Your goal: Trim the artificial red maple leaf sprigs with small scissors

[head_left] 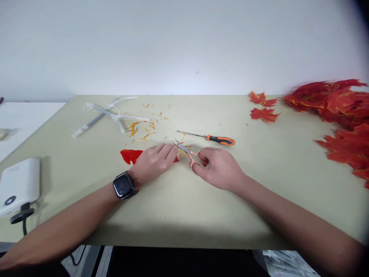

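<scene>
My left hand, with a black watch on its wrist, is closed over a red leaf; parts of the leaf show on both sides of the hand. Copper-handled scissors are in my right hand, with finger and thumb in the loops. Their blades stand slightly apart, pointing up and left, with the tips beside my left fingertips. Thin yellow and red trimmings lie scattered beyond my left hand. What my left fingers pinch beneath them is hidden.
A screwdriver with an orange and black handle lies beyond my right hand. White plastic strips cross at the back left. Two small leaves and a large leaf pile are at right. A white device with a cable sits at left.
</scene>
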Available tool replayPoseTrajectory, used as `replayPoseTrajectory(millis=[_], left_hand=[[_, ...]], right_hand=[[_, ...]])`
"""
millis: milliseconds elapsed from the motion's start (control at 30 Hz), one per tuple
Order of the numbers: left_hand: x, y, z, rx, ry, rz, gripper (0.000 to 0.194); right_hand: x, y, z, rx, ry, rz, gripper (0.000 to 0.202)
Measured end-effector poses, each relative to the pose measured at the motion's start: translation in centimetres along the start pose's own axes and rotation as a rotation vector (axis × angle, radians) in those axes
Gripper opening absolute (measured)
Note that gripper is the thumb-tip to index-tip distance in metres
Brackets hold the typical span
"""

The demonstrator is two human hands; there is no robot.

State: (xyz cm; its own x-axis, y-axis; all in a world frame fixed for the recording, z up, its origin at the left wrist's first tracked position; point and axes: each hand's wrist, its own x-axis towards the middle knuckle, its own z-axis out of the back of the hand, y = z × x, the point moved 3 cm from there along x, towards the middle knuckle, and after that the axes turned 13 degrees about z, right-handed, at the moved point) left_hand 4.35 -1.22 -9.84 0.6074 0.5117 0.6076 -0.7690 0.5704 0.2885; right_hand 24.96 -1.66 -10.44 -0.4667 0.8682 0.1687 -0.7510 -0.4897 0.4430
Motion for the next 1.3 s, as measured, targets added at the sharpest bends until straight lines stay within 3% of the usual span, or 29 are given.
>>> replayPoseTrajectory(millis=[800, 1300], left_hand=[[0.08, -0.02, -0.07, -0.049, -0.005, 0.007, 0.018], [0.09, -0.22, -0.04, -0.039, -0.019, -0.013, 0.018]], right_hand=[[-0.05, -0.05, 0.24, 0.082, 0.107, -0.026, 0.040], [0.08, -0.23, -0.06, 0.039, 0.098, -0.022, 0.045]])
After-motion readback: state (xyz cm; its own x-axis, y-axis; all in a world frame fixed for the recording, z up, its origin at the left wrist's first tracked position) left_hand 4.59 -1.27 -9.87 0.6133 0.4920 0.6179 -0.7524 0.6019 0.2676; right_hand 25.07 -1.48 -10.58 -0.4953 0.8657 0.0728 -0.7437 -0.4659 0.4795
